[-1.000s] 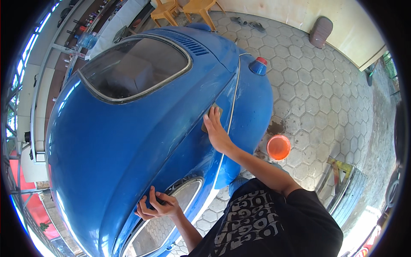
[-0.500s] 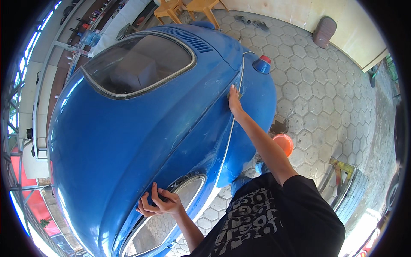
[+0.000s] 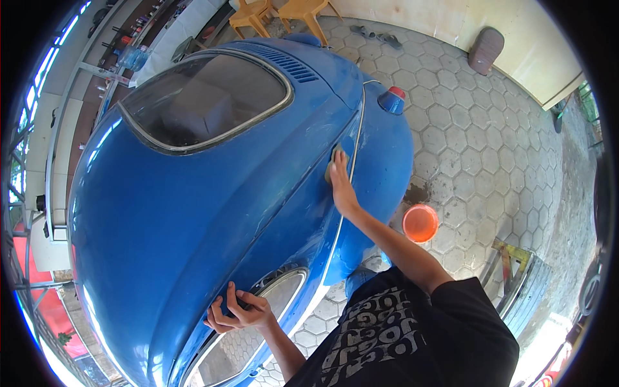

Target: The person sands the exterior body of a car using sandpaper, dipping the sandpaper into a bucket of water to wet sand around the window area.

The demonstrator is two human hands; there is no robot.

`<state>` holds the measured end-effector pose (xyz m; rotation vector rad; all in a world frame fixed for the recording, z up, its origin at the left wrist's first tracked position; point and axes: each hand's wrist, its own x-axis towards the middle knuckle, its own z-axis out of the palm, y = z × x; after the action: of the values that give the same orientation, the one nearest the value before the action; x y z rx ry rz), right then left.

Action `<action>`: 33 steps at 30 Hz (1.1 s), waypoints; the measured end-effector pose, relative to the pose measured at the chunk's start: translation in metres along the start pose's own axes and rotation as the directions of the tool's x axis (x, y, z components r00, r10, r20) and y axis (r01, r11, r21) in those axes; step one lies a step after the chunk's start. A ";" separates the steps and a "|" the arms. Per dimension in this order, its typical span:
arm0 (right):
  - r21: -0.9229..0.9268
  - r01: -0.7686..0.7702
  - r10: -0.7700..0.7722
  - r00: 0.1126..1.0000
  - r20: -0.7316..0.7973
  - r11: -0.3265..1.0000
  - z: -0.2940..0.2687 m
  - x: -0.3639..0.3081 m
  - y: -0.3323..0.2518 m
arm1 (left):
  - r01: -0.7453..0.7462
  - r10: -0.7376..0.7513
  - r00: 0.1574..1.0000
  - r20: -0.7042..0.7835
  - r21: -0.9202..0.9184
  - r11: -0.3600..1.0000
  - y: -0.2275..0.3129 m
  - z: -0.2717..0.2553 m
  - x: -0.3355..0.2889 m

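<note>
A glossy blue rounded car (image 3: 174, 213) fills the middle and left of the view, its rear window (image 3: 206, 103) toward the far side. My right hand (image 3: 342, 185) presses a flat greenish-grey pad (image 3: 331, 165) against the rear side panel, just left of the pale trim strip along the fender. Most of the pad lies under the fingers, so whether it is a sponge or sandpaper cannot be told. Over the side window (image 3: 284, 293), my left hand (image 3: 240, 311) rests on the roof edge with bent, parted fingers and holds nothing loose.
An orange bucket (image 3: 420, 223) stands on the hexagonal paving right of the car. Behind it is a weathered wooden stand (image 3: 519, 277). Yellow-brown chairs (image 3: 303, 14), sandals (image 3: 377, 36) and a brown pad (image 3: 485, 50) lie toward the far wall. Shelves with bottles line the left.
My right hand has slid down and left along the panel, bringing the pad into sight. The left hand stays on the roof edge. More of the orange bucket shows.
</note>
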<state>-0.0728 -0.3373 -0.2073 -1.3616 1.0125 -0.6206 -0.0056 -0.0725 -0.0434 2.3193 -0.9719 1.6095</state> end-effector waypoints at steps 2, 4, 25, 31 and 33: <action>-0.029 0.118 -0.119 0.993 -0.019 0.993 -0.002 0.000 0.019 | -0.004 0.004 1.000 0.006 -0.013 1.000 0.000 -0.006 0.000; 0.006 0.041 -0.040 0.996 -0.085 0.999 -0.028 0.062 0.040 | -0.002 0.002 1.000 0.004 -0.052 0.999 0.011 -0.001 0.006; -0.026 -0.107 0.105 0.991 -0.083 0.994 -0.046 0.080 0.031 | -0.008 0.008 0.999 0.033 -0.016 1.000 0.007 -0.003 0.001; -0.103 0.044 -0.045 0.999 0.000 0.994 -0.022 0.024 0.023 | -0.013 0.012 1.000 0.024 0.040 0.999 -0.001 -0.006 0.000; -0.121 -0.012 0.011 1.000 -0.003 0.993 -0.039 0.048 0.037 | -0.017 0.016 1.000 0.022 0.025 1.000 0.004 -0.009 0.000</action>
<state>-0.0912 -0.3918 -0.2508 -1.4606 1.0735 -0.5594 -0.0151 -0.0711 -0.0403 2.3566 -0.9836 1.6150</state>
